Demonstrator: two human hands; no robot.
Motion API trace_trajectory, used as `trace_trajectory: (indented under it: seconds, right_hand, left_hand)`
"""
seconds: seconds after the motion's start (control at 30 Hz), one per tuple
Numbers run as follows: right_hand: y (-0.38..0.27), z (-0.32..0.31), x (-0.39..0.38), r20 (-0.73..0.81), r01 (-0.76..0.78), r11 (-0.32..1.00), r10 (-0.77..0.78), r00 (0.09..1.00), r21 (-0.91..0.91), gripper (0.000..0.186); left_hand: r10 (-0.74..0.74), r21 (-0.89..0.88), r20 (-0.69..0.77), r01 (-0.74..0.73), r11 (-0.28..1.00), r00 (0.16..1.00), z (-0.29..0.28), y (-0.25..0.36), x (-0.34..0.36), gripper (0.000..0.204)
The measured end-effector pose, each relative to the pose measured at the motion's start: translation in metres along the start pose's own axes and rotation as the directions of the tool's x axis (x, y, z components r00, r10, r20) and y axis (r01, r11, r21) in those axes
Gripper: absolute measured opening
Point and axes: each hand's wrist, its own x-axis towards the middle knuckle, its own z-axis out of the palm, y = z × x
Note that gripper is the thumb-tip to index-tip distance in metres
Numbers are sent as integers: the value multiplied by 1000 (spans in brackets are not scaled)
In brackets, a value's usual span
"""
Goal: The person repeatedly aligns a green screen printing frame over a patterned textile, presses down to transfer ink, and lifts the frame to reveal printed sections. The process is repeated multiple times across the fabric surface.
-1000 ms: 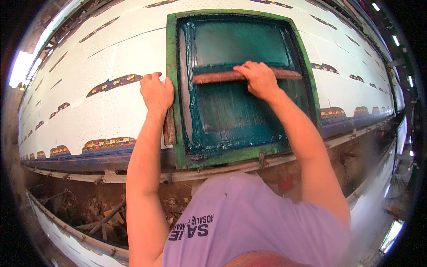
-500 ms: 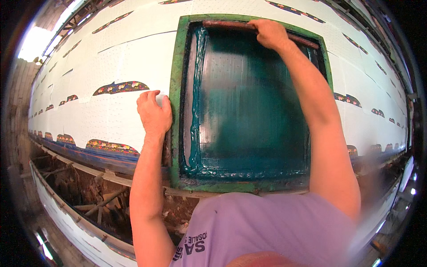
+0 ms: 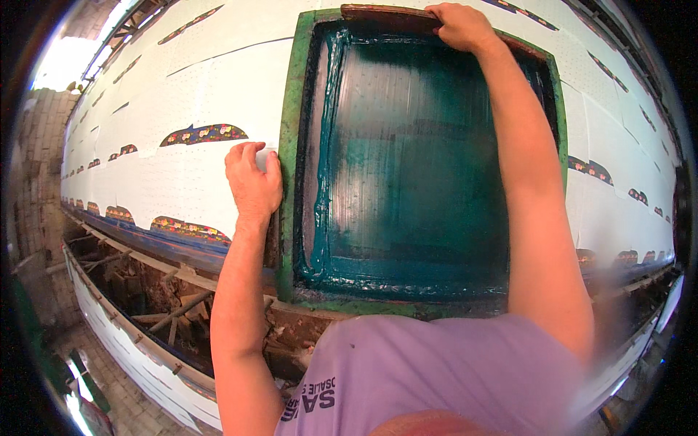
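White fabric (image 3: 182, 94) stretched along a long printing table fills most of the view, curving with the lens from upper left to right edge, and carries a repeated dark, multicoloured motif (image 3: 203, 134) in rows; further copies of the motif run along the near edge of the cloth at lower left. Green-framed printing screen (image 3: 286, 182) lies flat on the fabric at centre, its mesh (image 3: 422, 167) coated in dark teal ink, with thicker ink ridges pooled along the left and lower inner edges. Wooden understructure (image 3: 160, 291) of beams and slats shows below the table's near edge at lower left, with a second white strip beneath it. Lilac shirt (image 3: 436, 378) of the person occupies the lower centre. Right forearm extends diagonally across the mesh to the far end of the screen, where the right hand (image 3: 462, 27) is closed around the dark wooden squeegee (image 3: 385, 14), which lies crosswise against the screen's far rail. Left hand (image 3: 252, 185) rests on the fabric just beside the screen's left rail, fingers loosely curled and pressed down, thumb side touching the green frame; it holds nothing that can be seen.
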Motion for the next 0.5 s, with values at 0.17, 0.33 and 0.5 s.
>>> trace_trajectory:
  seconds: [0.17, 0.33, 0.5]
  right_hand:
    - [-7, 16, -18, -70, 19, 998, -23, 997, -63, 46]
    - [-26, -4, -54, 104, 89, 994, -95, 990, 62, 43]
    - [-80, -21, -135, 169, 73, 996, -81, 982, 54, 39]
  left_hand:
    - [3, -11, -6, -3, 1000, 1000, -1, 0, 2, 24]
    - [17, -14, -13, -17, 1000, 1000, 2, -3, 3, 29]
    - [45, -8, -51, -46, 999, 998, 7, -9, 3, 30]
